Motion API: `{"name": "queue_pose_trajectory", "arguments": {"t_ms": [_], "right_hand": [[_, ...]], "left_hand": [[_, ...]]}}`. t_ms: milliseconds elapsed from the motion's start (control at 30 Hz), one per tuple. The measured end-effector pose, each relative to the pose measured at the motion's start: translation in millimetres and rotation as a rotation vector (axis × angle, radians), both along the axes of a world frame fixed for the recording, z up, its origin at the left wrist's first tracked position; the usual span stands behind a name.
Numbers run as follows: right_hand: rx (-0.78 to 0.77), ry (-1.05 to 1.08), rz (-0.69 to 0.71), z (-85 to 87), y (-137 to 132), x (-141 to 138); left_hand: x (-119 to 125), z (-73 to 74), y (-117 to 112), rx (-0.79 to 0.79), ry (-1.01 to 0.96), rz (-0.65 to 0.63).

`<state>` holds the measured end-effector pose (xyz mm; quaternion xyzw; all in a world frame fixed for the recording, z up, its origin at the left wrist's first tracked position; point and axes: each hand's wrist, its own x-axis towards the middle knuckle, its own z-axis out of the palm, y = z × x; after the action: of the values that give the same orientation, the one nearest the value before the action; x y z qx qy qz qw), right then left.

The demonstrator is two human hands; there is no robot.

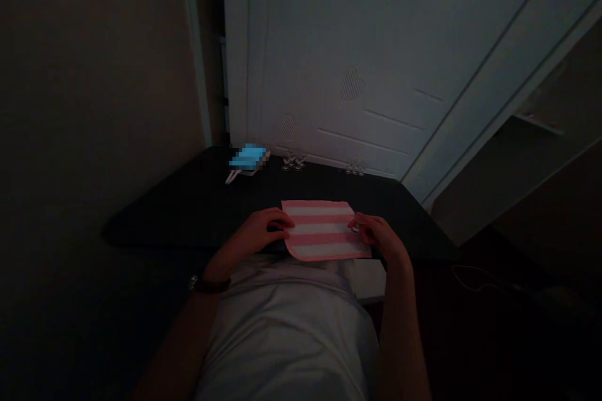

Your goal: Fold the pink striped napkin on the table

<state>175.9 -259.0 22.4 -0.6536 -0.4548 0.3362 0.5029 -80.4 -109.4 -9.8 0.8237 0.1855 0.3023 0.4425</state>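
Note:
A pink-and-white striped cloth (322,229) lies spread at the front edge of the dark table, close to my body. My left hand (263,229) pinches its left edge between thumb and fingers. At the cloth's right edge, my right hand (376,233) has its fingers closed on a small shiny metal piece (355,229). Its exact kind is too dark and small to tell. Towards the back of the table stands a cluster of small shiny metal pieces (294,161), with a smaller group of similar metal pieces (356,168) to its right.
A device with a blurred blue screen (248,156) and a pale cable sits at the table's back left. Behind the dark table (188,213) rises a white panel (301,44) with heart patterns. A white box-like object (369,279) is below the table edge, right of my lap. The room is dim.

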Motion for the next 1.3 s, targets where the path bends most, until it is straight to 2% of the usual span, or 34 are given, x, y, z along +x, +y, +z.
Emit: {"name": "queue_pose_trajectory", "arguments": {"t_ms": [200,333,467,733,833,967,1167,1300], "right_hand": [[0.023,-0.129,0.054,-0.6,-11.4,-0.4],[-0.001,-0.101,0.117,-2.4,-15.3,1.0],[-0.003,-0.116,0.033,-7.9,-13.4,4.2],[0.082,-0.301,-0.224,-13.7,-17.2,20.3],[0.124,-0.236,-0.255,-9.8,-16.1,13.2],[0.111,-0.166,-0.199,-7.2,-6.4,-5.8],[0.099,-0.213,-0.144,-17.3,10.8,-29.3],[0.100,-0.232,-0.143,-17.3,13.8,-38.7]], "left_hand": [[1.5,-1.9,0.4,-0.010,-0.003,0.010],[1.0,-1.4,-0.3,-0.003,-0.004,0.012],[0.7,1.2,-2.1,-0.002,0.006,0.009],[1.7,-1.0,-0.7,-0.014,0.006,0.012],[1.7,-1.5,0.0,-0.008,-0.003,0.005],[1.3,-1.0,-0.3,0.004,-0.008,-0.002],[1.4,0.5,-2.0,-0.013,-0.005,0.003],[1.9,1.3,-3.0,-0.012,-0.007,0.002]]}}
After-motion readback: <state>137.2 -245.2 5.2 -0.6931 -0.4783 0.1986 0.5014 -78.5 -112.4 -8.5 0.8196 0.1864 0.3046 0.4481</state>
